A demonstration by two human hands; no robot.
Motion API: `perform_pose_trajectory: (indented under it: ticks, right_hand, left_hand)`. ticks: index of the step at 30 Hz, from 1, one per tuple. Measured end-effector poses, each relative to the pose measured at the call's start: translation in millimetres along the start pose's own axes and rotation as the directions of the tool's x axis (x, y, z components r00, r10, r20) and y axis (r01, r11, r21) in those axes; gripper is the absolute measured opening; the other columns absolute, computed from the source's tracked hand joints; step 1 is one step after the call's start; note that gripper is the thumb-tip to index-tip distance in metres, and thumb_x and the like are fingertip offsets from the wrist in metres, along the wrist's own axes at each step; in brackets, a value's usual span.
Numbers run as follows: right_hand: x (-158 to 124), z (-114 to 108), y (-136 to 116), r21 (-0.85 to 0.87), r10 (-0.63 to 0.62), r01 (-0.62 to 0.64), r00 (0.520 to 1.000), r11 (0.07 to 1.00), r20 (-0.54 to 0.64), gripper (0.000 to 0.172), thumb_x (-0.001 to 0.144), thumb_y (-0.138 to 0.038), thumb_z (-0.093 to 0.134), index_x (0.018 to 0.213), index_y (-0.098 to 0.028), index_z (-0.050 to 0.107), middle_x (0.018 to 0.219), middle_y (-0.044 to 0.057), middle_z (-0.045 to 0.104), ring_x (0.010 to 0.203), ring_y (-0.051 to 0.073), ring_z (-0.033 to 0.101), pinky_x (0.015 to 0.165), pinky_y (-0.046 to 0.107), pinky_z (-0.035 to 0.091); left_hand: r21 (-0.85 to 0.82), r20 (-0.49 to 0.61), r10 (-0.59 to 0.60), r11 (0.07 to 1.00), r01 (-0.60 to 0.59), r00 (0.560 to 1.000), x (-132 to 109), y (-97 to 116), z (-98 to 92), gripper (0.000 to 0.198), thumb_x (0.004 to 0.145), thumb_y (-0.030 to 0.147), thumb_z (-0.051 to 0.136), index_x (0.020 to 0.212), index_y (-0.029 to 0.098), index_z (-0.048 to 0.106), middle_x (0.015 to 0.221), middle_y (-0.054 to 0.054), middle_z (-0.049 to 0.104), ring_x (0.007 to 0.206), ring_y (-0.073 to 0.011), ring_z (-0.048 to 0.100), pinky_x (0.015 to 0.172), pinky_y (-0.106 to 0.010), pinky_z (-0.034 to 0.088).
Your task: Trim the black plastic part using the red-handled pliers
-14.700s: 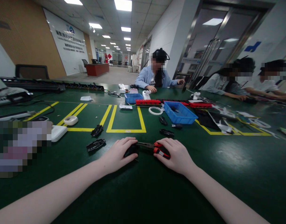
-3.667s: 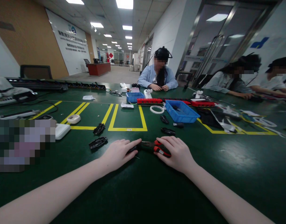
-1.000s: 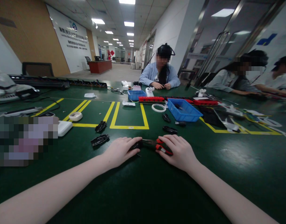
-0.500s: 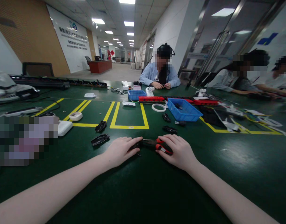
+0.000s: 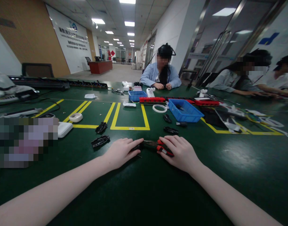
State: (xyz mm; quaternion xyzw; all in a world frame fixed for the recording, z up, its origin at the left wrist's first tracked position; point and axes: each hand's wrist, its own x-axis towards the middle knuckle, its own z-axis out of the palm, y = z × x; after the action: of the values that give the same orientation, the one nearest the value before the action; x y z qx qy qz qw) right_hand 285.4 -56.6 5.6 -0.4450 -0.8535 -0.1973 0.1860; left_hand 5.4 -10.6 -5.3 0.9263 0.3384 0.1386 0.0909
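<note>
My left hand (image 5: 121, 152) lies palm down on the green table (image 5: 144, 188), fingers stretched flat over a small black part that shows only at the fingertips. My right hand (image 5: 180, 153) rests on the red-and-black handles of a pair of pliers (image 5: 155, 145), fingers curled over them. The pliers lie on the table with their dark jaws pointing left, reaching the part under my left fingertips. Both forearms stretch in from the near edge.
Loose black plastic parts (image 5: 100, 141) (image 5: 101, 127) (image 5: 171, 130) lie just beyond my hands. Further back stand a blue bin (image 5: 193, 117), a smaller blue bin (image 5: 136, 95), red strips (image 5: 152, 99) and a white ring (image 5: 159, 108). A person (image 5: 161, 75) sits opposite, others at the right (image 5: 242, 83).
Since the oldest frame my left fingers have flattened out over the black part instead of curling round it. In the last second both hands and the pliers stay still.
</note>
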Motion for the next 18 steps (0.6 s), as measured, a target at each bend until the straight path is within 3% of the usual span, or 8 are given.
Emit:
perform_pose_trajectory:
  ticks: [10, 18]
  right_hand:
    - [0.3, -0.9, 1.3, -0.054, -0.05, 0.049, 0.999, 0.997, -0.011, 0.039, 0.089, -0.034, 0.058, 0.119, -0.011, 0.063, 0.11, 0.016, 0.069, 0.094, 0.028, 0.062, 0.074, 0.04, 0.05]
    - [-1.1, 2.5, 0.6, 0.076, 0.048, -0.048, 0.999, 0.996, -0.001, 0.041, 0.087, -0.037, 0.062, 0.119, -0.013, 0.062, 0.111, 0.015, 0.069, 0.097, 0.028, 0.064, 0.077, 0.041, 0.052]
  left_hand:
    - [0.009, 0.01, 0.006, 1.0, -0.006, 1.0, 0.0, 0.1, -0.8, 0.048, 0.102, 0.041, 0.041, 0.148, 0.026, 0.037, 0.117, -0.008, 0.068, 0.102, -0.0242, 0.066, 0.086, -0.038, 0.052]
    - [-0.022, 0.006, -0.023, 0.999, 0.023, 1.0, 0.2, 2.8, -2.4, 0.046, 0.103, 0.041, 0.039, 0.146, 0.025, 0.039, 0.125, -0.009, 0.066, 0.112, -0.0251, 0.064, 0.092, -0.039, 0.052]
